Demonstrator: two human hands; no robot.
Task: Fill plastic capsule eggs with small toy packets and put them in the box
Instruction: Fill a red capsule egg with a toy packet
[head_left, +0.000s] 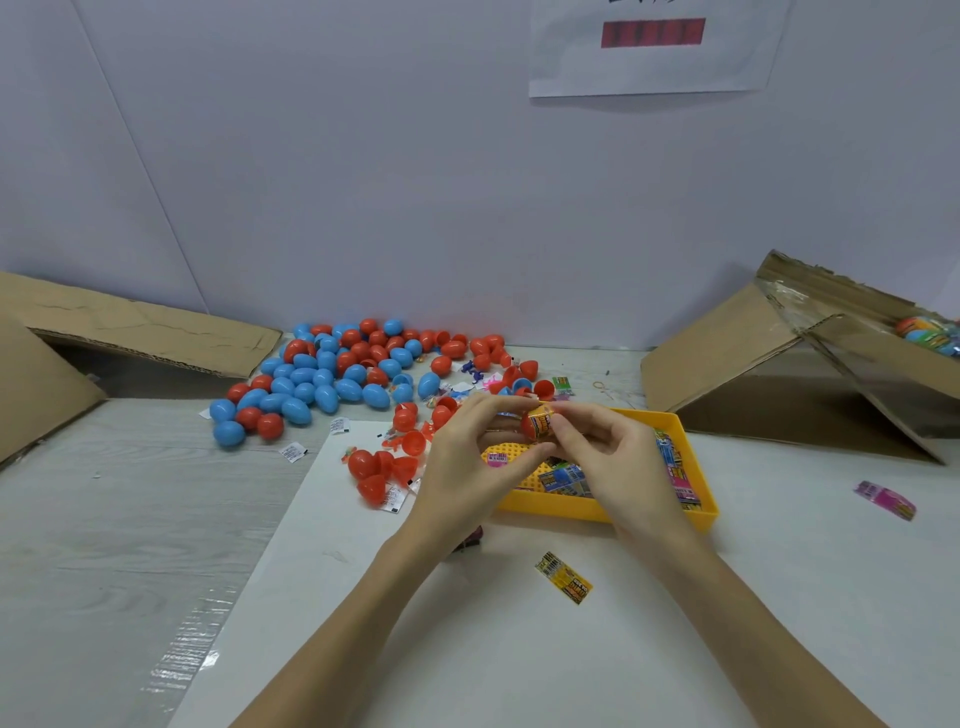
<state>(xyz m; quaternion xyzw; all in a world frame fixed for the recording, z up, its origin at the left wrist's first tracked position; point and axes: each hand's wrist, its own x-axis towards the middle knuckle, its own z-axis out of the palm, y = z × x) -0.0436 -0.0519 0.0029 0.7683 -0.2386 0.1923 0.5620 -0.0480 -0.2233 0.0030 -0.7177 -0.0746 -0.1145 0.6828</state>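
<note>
At frame centre, our left hand (467, 457) and right hand (613, 457) both pinch a red egg half (537, 423) stuffed with a yellow packet, above the yellow tray (696, 467).

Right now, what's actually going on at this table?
A person is stuffing a yellow toy packet into a red capsule half, held between the left hand and the right hand above a yellow tray of packets. A heap of blue and red eggs lies behind, open red halves sit to the left, and a loose packet lies in front. The cardboard box on the right already holds some wrapped items.
</note>
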